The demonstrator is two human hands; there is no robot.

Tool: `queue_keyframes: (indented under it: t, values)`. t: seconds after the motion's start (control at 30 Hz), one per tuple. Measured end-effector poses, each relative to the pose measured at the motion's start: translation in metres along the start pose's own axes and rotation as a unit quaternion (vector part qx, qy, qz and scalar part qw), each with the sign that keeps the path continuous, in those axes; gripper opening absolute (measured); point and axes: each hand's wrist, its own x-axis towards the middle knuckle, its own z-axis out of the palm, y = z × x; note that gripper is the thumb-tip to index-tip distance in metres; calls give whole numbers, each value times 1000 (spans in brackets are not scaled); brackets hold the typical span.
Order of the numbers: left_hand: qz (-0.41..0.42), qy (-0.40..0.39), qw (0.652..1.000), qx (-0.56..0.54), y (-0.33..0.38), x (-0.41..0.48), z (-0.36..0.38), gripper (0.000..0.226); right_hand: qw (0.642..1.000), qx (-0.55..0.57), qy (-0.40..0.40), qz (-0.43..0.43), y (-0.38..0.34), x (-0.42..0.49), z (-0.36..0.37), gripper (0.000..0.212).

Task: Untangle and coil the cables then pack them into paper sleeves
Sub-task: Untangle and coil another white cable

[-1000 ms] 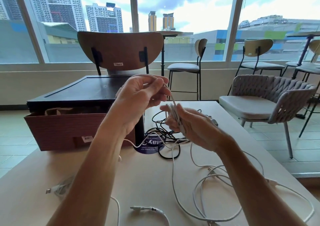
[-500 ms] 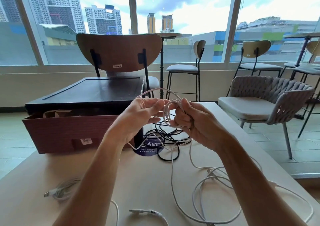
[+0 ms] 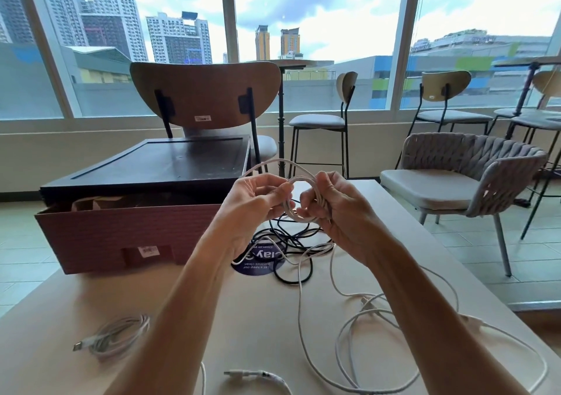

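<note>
Since 1 s ago, left hand (image 3: 258, 202) & right hand (image 3: 337, 212) have been lowered & brought close; thin white charging cable (image 3: 304, 178) is now looped into a small coil betw. them. Coil is clamped in right fingers, next loop pinched by left. Cable is judged light, limp, springy: best held where loops cross. Rest is trailed over pale counter (image 3: 261, 318), beside black cable tangle (image 3: 291, 244).

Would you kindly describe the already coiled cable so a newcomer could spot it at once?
Find the reddish box on the table's left. Nearer the viewer lies a white bundle with a plug sticking out. Unlike the loose white cables at right, it is coiled.
</note>
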Motion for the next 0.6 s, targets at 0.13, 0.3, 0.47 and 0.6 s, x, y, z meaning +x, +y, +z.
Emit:
queue_keyframes:
  t: [0.13, 0.3, 0.47, 0.6]
  values:
    - [-1, 23, 1000, -9, 0, 1, 3, 7, 997, -62, 38, -40, 0, -2, -2, 13]
    - [15, 72, 997, 36, -2, 5, 3, 8, 985, -154, 44, -71, 1, -4, -6, 15]
    - [48, 81, 987, 132, -4, 5, 2, 7, 975, -189, 72, -90, 4, -3, -9, 14]
    - [75, 16, 937, 340, 9, 0, -8, 15, 976, -169, 106, -87, 5, -2, -9, 6]
